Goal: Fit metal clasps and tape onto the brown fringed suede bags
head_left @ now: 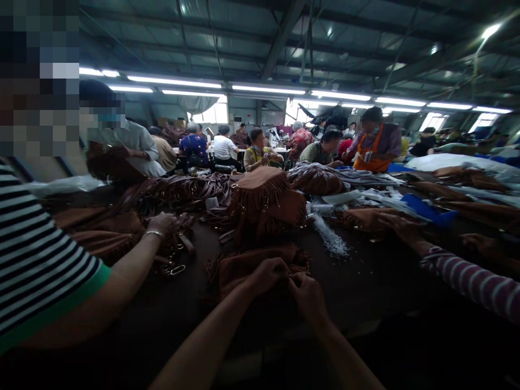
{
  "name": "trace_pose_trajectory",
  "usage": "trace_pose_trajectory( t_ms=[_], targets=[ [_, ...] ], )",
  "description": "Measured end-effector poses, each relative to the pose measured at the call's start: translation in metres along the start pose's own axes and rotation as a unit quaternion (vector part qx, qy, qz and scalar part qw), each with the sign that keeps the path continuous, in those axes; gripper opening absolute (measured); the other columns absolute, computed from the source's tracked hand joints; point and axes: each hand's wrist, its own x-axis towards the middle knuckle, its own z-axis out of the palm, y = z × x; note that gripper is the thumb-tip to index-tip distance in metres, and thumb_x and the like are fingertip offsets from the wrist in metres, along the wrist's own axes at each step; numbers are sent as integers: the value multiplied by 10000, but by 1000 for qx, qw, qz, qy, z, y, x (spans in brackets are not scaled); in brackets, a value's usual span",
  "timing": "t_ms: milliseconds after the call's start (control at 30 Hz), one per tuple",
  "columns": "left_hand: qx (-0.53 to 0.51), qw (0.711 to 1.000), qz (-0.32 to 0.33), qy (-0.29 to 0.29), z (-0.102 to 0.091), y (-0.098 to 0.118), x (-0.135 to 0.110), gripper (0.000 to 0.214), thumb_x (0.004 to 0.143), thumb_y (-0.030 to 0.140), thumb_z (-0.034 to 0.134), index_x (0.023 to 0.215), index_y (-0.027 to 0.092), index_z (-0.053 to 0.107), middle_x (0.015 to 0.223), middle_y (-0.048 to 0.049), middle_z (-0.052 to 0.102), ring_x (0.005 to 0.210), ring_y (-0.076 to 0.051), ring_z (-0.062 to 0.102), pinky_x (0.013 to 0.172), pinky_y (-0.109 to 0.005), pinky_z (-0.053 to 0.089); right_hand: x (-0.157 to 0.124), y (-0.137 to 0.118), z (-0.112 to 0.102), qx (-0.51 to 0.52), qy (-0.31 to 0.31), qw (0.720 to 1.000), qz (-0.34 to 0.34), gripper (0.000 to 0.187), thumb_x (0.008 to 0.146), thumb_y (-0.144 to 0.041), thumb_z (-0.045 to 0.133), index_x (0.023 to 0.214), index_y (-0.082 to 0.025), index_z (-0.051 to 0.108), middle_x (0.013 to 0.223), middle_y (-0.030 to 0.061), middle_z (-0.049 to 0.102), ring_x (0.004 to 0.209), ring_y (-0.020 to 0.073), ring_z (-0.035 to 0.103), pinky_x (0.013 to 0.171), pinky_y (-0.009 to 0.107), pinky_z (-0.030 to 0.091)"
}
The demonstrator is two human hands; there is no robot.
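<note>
A brown fringed bag (247, 268) lies flat on the dark table in front of me. Over its near right part, my left hand (268, 275) is closed with its fingers pinched at the bag's edge. My right hand (306, 292) meets it there, fingertips pressed together close to the left ones. Whatever small part the right fingers pinch is too dark and hidden to make out. Just beyond stands a pile of finished-looking brown fringed bags (264, 197), with metal fittings glinting among the fringe.
At left, a co-worker's hand (161, 223) with a bracelet rests by brown straps and metal clips (176, 269). At right, another person's hand (400, 227) touches a brown bag (369, 219). White scraps (331, 238), a blue tray-like piece (430, 210) and heaped straps (182, 192) lie beyond.
</note>
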Motion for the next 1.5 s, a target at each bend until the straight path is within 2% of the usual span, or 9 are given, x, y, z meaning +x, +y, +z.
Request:
trace_pose_trajectory(
  t_ms=[167,333,433,567,733,900,1133,1300,1500],
  targets=[
    [14,999,3,-38,-2,-5,3,125,780,195,572,858,125,639,862,-40,651,810,-161,570,726,-245,440,-2,0,-5,13,-12,999,-31,336,871,-437,486,898,-177,698,886,84,718,826,212,666,715,278,447],
    [-1,1000,0,0,3,-7,-2,127,819,193,506,868,134,607,866,-35,643,803,-148,554,722,-240,429,-5,5,-9,25,-25,999,-37,200,811,-283,531,940,-176,641,937,76,695,865,203,648,728,271,457],
    [-47,999,-12,21,3,-8,-3,156,837,236,505,899,130,601,928,-58,655,838,-162,563,745,-262,432,-6,-2,-9,-21,20,998,-63,181,814,-229,503,949,-180,614,969,75,668,881,193,631,749,271,449],
    [-127,991,-13,36,-1,-9,-1,183,810,302,563,849,125,582,979,-90,657,906,-192,576,821,-302,437,0,-19,-2,-118,97,985,-85,235,880,-365,508,1007,-222,644,995,56,656,817,183,629,668,267,417],
    [-198,977,-30,70,-2,-14,3,257,762,387,631,778,142,556,1003,-91,662,938,-207,579,871,-325,429,14,-21,10,-147,90,977,-126,299,935,-406,447,973,-246,696,985,36,691,815,168,650,674,254,407],
    [-229,968,-64,75,-2,-15,4,354,754,473,639,839,134,588,992,-89,660,912,-199,586,875,-328,427,18,-14,15,-136,106,977,-127,292,935,-405,447,989,-256,692,1003,28,709,824,169,660,688,254,415],
    [-171,980,-57,86,-6,-11,2,239,770,371,605,829,141,575,880,-44,633,834,-169,558,794,-284,433,22,-15,11,-170,85,972,-141,259,946,-358,443,1003,-265,677,1004,8,712,808,160,665,654,239,393],
    [-60,989,-85,107,-5,6,3,181,747,293,606,864,155,594,857,-31,642,823,-178,566,761,-273,443,18,-16,9,-198,76,970,-122,263,960,-276,396,1035,-253,646,988,23,699,774,138,649,616,223,358],
    [70,990,-91,86,-5,24,7,173,777,266,546,908,170,604,881,-26,657,814,-174,578,732,-261,445,16,-15,8,-214,46,968,-121,211,906,-161,451,965,-252,633,936,8,663,705,112,618,568,227,318]
  ],
)
